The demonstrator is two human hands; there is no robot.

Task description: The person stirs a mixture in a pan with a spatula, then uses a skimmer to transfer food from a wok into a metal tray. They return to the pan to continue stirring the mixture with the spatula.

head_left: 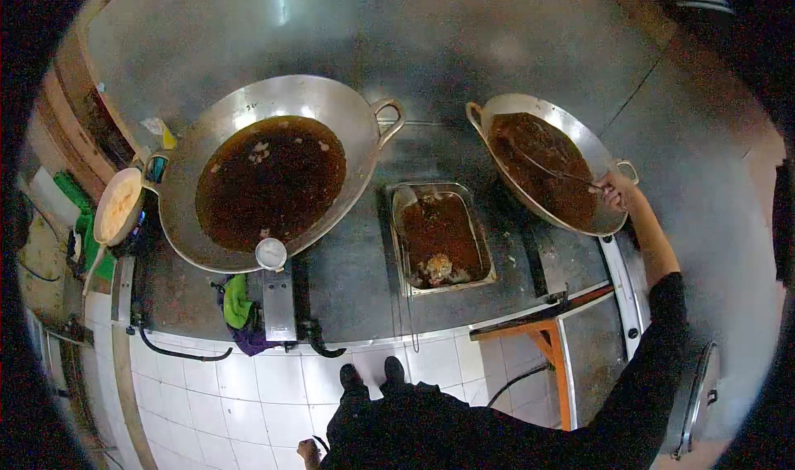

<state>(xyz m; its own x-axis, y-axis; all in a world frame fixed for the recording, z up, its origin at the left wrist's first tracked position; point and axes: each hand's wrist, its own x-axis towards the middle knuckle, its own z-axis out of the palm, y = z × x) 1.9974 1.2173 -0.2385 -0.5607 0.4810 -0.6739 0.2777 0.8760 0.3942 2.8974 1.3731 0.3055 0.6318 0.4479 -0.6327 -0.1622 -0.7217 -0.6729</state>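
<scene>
My right hand (616,192) reaches over the right-hand wok (561,112), closed around the handle of a long thin metal utensil (553,170). The far end of the utensil dips into the dark brown liquid (530,143), so its head cannot be made out. Low in the view, beside my dark clothing, my left hand (309,452) hangs over the floor with curled fingers. A thin dark strip shows next to it, and whatever it may hold is too small to name.
A larger wok (319,93) of dark liquid stands left, a small white-filled cup (271,255) at its rim. Between the woks sits a rectangular metal tray (489,281) with brown liquid and a long-handled strainer (404,201). A pan (120,207) stands far left; a green cloth (238,303) hangs at the counter's front.
</scene>
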